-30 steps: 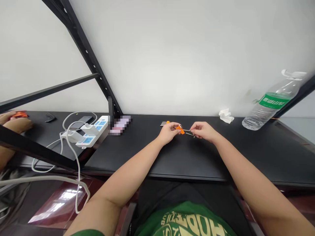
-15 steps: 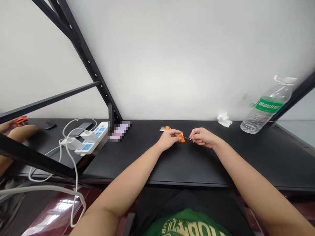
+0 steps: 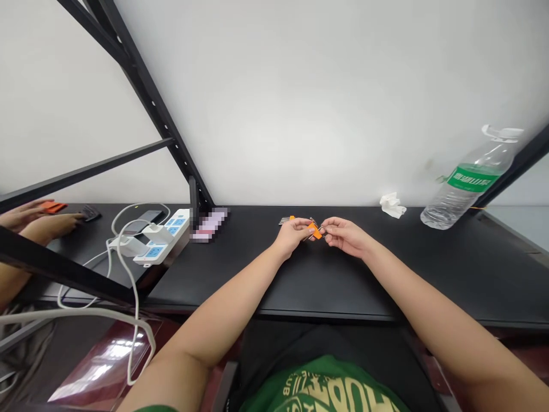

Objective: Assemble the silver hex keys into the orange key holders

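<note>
A: Lighting? Bright, even, diffuse; white wall (image 3: pixel 300 103) almost washed out, black table (image 3: pixel 429 269) stays dark with a faint sheen.

B: Shadows?

A: Soft only, no hard edges. Glare on the glossy red surface (image 3: pixel 103 360) bottom left.

B: Distortion?

A: Strong wide-angle bend: shelf posts (image 3: pixel 141 91) and bottle (image 3: pixel 467 183) lean at the edges. One pixelated patch (image 3: pixel 209 224). Small things at the hands are too tiny to resolve.

Both bare forearms stretch forward, converging; the left hand (image 3: pixel 294 233) and right hand (image 3: pixel 345 236) meet fingertip to fingertip, each grip pinched closed, wrists slightly raised
</note>
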A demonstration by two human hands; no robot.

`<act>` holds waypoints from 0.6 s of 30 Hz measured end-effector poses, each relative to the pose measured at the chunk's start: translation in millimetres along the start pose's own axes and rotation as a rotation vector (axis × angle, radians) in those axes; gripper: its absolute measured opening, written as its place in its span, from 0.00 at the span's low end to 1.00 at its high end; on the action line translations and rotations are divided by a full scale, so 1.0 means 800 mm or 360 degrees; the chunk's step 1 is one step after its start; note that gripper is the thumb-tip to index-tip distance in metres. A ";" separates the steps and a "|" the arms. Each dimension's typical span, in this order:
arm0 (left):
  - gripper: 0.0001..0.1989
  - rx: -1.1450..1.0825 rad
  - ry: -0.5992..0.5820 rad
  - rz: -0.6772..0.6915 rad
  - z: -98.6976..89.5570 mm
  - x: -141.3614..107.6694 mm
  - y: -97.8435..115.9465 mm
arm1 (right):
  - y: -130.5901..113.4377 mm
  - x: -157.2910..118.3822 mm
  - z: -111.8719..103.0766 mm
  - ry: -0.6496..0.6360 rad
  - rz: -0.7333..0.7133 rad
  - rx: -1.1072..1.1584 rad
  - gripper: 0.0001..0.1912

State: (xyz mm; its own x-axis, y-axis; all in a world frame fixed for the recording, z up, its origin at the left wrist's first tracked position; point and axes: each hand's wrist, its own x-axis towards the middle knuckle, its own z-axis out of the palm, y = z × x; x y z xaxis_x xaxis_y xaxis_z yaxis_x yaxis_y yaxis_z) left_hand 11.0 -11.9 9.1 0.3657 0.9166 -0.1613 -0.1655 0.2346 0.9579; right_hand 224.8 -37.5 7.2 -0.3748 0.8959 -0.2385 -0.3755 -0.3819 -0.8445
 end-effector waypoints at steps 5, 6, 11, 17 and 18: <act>0.30 -0.0011 -0.0071 -0.0018 0.000 -0.004 0.005 | 0.006 -0.001 0.014 0.0060 -0.0152 -0.0330 0.22; 0.30 0.0006 -0.0090 -0.0019 0.001 -0.004 0.005 | 0.007 -0.001 0.016 0.0071 -0.0208 -0.0411 0.22; 0.28 0.0184 -0.0187 0.0027 -0.002 0.000 -0.002 | 0.010 -0.002 0.017 0.0130 -0.0352 -0.0764 0.23; 0.27 0.0794 -0.0419 0.0279 -0.005 -0.006 0.000 | 0.010 -0.001 0.014 0.0079 -0.0326 -0.0756 0.23; 0.26 0.0942 -0.0450 0.0370 -0.004 -0.008 0.002 | 0.010 -0.001 0.014 0.0094 -0.0319 -0.0726 0.23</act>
State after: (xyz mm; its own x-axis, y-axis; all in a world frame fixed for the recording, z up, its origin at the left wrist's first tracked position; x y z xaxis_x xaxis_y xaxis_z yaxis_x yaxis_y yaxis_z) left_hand 5.6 -16.8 10.9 0.6194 0.7832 0.0549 0.2293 -0.2473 0.9414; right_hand 212.6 -43.6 6.1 -0.2794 0.9580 -0.0655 -0.0216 -0.0745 -0.9970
